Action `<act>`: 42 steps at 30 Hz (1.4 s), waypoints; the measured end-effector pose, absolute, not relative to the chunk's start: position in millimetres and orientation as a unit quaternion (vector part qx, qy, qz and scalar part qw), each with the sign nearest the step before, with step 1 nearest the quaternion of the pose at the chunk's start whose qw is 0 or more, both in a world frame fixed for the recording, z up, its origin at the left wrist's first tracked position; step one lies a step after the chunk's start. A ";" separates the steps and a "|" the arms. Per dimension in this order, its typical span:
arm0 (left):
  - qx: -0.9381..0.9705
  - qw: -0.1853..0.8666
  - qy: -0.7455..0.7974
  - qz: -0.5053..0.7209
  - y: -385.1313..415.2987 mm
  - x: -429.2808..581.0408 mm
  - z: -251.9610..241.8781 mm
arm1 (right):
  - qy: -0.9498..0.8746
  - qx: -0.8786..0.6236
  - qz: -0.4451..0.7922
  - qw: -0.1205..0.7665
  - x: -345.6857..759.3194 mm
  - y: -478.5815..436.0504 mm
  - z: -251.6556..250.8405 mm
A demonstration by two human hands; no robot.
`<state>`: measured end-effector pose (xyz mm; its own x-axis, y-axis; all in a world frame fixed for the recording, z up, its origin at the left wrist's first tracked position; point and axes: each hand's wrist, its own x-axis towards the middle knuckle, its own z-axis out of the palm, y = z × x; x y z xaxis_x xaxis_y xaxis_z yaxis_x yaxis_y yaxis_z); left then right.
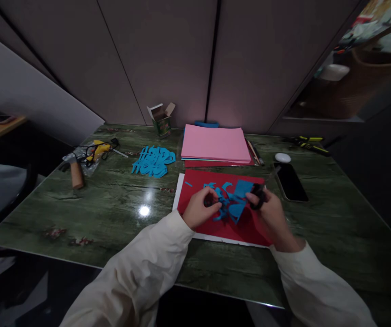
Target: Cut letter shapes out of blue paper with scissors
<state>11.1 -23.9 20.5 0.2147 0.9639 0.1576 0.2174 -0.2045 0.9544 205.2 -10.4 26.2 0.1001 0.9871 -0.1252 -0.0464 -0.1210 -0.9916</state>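
My left hand [202,205] is closed at the left side of several blue paper scraps [236,210], its thumb and fingers on some of them. Black-handled scissors [257,196] are in my right hand [273,215], which also touches a square blue piece [243,188] with its thumb. The right hand is slightly blurred. Under both hands lies a red sheet [195,181] on top of a white one. A small blue strip [189,184] rests near the red sheet's upper left corner.
Blue cut-out lettering [153,161] lies left of a pink paper stack [215,144]. Behind stands an open small box [161,121]. A phone [290,181], white round case [283,157] and pliers [309,144] are right; a wooden-handled tool [76,175] is left.
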 end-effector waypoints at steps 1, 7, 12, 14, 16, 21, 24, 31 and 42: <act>0.684 0.398 0.455 0.408 -25.4 10.4 21.1 | -0.405 -0.543 0.504 0.536 207.6 -9.1 27.6; 0.824 0.321 0.383 0.266 -30.6 14.5 12.9 | -0.336 -0.520 0.517 0.591 210.7 -5.1 34.1; 0.802 0.333 0.407 0.283 -27.6 16.2 14.1 | -0.298 -0.484 0.566 0.597 203.5 -7.8 32.0; 0.755 0.383 0.424 0.323 -26.7 15.3 16.7 | -0.298 -0.478 0.583 0.585 201.7 -9.3 29.8; 0.681 0.463 0.430 0.369 -26.0 14.8 17.9 | -0.298 -0.468 0.606 0.570 199.3 -11.2 27.1; 0.530 0.648 0.376 0.397 -24.4 17.2 12.4 | -0.337 -0.486 0.625 0.509 190.1 -17.8 17.2; 0.521 0.668 0.390 0.360 -24.9 19.1 6.2 | -0.390 -0.508 0.598 0.481 188.1 -20.2 14.3; 0.579 0.641 0.378 0.331 -24.6 15.0 3.6 | -0.479 -0.557 0.528 0.426 210.5 -7.4 28.5; 0.583 0.634 0.379 0.339 -24.0 13.8 14.7 | -0.537 -0.553 0.521 0.367 214.7 -1.5 22.5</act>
<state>13.8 -24.0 14.7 0.4832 0.8713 -0.0854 0.0114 0.0913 0.9958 214.7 -1.5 22.5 -0.1197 0.9758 -0.1828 0.2105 -0.1550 -0.9652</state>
